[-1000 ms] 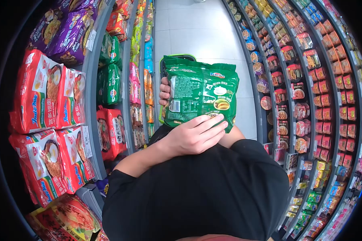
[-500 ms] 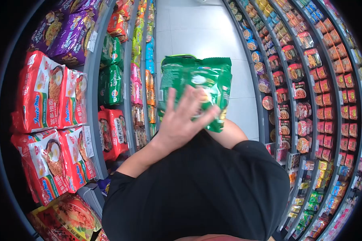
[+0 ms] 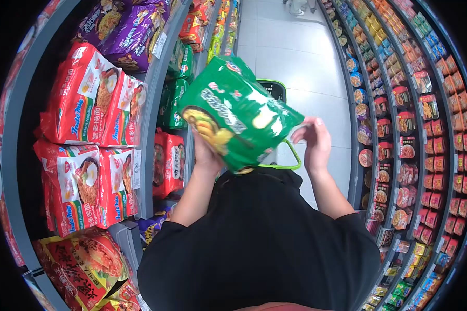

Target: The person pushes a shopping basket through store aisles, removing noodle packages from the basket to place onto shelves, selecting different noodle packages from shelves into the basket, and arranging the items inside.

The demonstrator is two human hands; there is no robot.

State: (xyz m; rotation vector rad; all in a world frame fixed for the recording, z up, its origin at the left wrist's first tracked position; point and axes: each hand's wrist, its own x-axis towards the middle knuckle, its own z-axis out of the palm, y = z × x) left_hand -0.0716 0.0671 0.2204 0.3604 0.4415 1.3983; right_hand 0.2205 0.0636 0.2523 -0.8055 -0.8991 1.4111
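Glossy green plastic food packet point(image 3: 238, 111): held aloft in front of the torso, tilted, its printed face showing; it partly overlaps the view of the basket.
Left hand point(image 3: 206, 154): supports the packet at its lower left edge, fingers apparently clamped on it, though largely hidden behind the film.
Right hand point(image 3: 316, 147): beside the packet's right corner, fingers apart from the thumb and loosely curled; whether the tips touch the film cannot be told.
Grip hazard: with the hold mainly at one edge, the smooth film could slide or the packet swing down, its weight lying off to one side of the left hand.
Black basket with lime-green rim point(image 3: 281, 84): beyond and partly beneath the packet; its lime-green handle point(image 3: 299, 159) is near the right hand. A low pass of the packet could snag a corner on it.
Grey metal shelving point(image 3: 156, 70): close on the left, bearing red-and-white noodle packs point(image 3: 83, 96). A wide leftward swing could knock these, owing to the narrow clearance.
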